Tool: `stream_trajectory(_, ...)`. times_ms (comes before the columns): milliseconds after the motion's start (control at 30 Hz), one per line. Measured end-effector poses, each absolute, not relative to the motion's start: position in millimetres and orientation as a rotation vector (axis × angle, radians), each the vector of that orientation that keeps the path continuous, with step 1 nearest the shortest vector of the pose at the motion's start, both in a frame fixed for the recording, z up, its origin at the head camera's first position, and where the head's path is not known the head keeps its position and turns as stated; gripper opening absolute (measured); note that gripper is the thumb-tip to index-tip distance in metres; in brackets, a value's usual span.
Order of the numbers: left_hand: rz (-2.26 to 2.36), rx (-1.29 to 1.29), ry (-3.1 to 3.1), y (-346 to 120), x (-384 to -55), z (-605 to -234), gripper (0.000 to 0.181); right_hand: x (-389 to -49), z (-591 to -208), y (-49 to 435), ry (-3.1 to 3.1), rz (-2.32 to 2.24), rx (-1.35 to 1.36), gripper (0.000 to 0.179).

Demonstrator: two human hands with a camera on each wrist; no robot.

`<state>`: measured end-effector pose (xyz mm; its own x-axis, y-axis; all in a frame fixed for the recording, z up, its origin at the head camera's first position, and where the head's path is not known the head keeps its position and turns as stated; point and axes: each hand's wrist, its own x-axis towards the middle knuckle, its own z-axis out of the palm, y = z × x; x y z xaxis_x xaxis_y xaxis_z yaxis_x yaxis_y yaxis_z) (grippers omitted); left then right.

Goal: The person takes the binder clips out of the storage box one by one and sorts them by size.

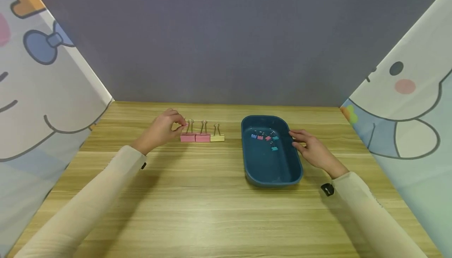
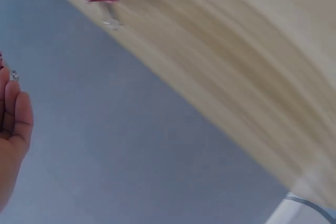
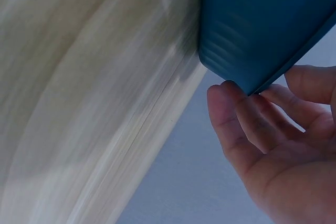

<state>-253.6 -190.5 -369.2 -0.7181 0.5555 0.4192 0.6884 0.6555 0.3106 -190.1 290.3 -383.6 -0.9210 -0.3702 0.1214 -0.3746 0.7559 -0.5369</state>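
Observation:
My left hand pinches a small pink binder clip between thumb and fingertips, just above the left end of a row of larger clips. That row has a pink binder clip, a second pink binder clip and a yellow binder clip, side by side with wire handles up. In the left wrist view only the edge of the held clip shows at the fingertips. My right hand touches the right rim of a dark blue bin, its fingers loosely bent along the outside.
Inside the bin lie several small clips, among them a blue clip, a pink clip and a teal clip. The wooden table meets a grey panel at the back, with cartoon-printed panels at both sides.

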Motion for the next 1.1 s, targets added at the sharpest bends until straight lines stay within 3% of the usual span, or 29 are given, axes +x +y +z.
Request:
stream_trajectory(367,-0.557,-0.967,-2.720,-223,-262,-393,0.010,-191,-385,292,-2.944,0.925,0.606,0.042)
stream_trajectory(533,-0.552,-1.078,-2.673,-221,-251,-398,0.016,-191,-385,291,-2.931,0.905,0.626,0.041)
stream_trajectory(867,-0.567,-1.355,-2.460,-162,-232,-409,0.015,-191,-382,291,-2.921,0.882,0.617,0.040)
stream_trajectory(1100,-0.510,-1.369,-2.578,-122,-237,-415,0.008,-190,-380,289,-2.932,0.839,0.587,0.040)
